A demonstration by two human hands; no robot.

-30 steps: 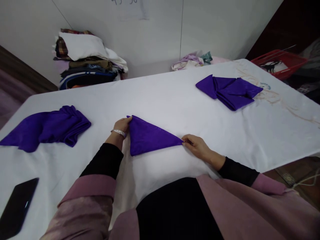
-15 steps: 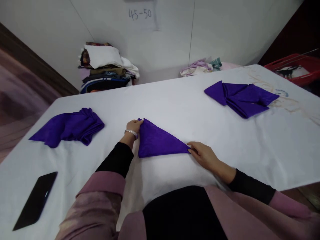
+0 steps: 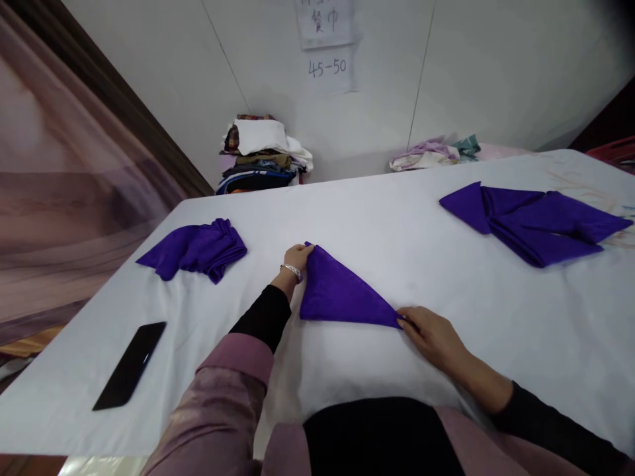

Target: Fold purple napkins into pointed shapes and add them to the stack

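A purple cloth napkin [image 3: 342, 291], folded into a triangle, lies on the white tablecloth in front of me. At its upper left corner my left hand [image 3: 297, 256], with a silver bangle on the wrist, pinches the fabric. My right hand [image 3: 430, 334] grips the pointed right corner between thumb and fingers. To the left rests a bunched pile of purple napkins [image 3: 198, 248]. Folded purple napkins [image 3: 536, 221] with pointed ends lie at the right.
A dark, flat, phone-like object [image 3: 129, 365] lies on the white tablecloth [image 3: 347, 211] at the left. Beyond the far edge are stacked clothes [image 3: 262, 155] and a heap of pale cloth [image 3: 431, 155]. Paper signs [image 3: 328, 69] hang on the wall; a sheer curtain [image 3: 64, 165] is at left.
The view has swung to the left, so everything sits farther right in the picture. Both hands keep their hold on the same corners, and the napkin keeps its triangular shape.
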